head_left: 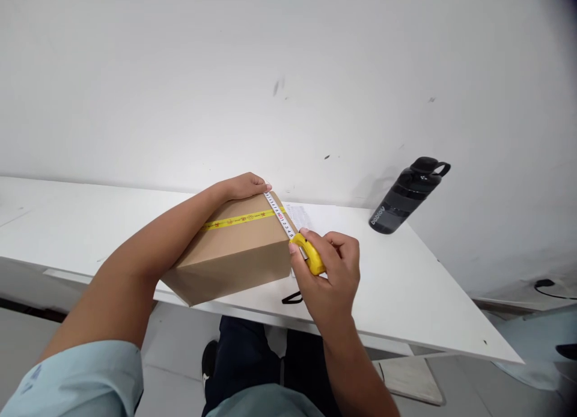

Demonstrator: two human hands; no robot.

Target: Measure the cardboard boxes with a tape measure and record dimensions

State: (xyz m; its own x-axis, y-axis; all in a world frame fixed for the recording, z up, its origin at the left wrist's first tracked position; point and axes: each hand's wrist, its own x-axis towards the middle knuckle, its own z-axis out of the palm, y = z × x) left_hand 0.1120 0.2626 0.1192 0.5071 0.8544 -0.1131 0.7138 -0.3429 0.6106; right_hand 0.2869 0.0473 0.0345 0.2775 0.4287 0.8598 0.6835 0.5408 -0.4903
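A brown cardboard box (238,243) with yellow printed tape (241,220) along its top rests on the white table. Across the right end of its top runs the white blade (279,216) of a tape measure. In my right hand (331,273) is the yellow case of the tape measure (312,258), gripped at the box's near right edge. My left hand (247,185) reaches over to the far edge, its fingertips pinching the blade's end there. My left forearm lies along the box's left side. A black wrist strap (292,298) hangs below the case.
A dark bottle (403,194) with a loop lid stands at the back right of the white table (406,285). Printed paper (297,216) lies behind the box. A white wall (270,92) borders the table's far side. A black plug (544,283) and cord are at the right.
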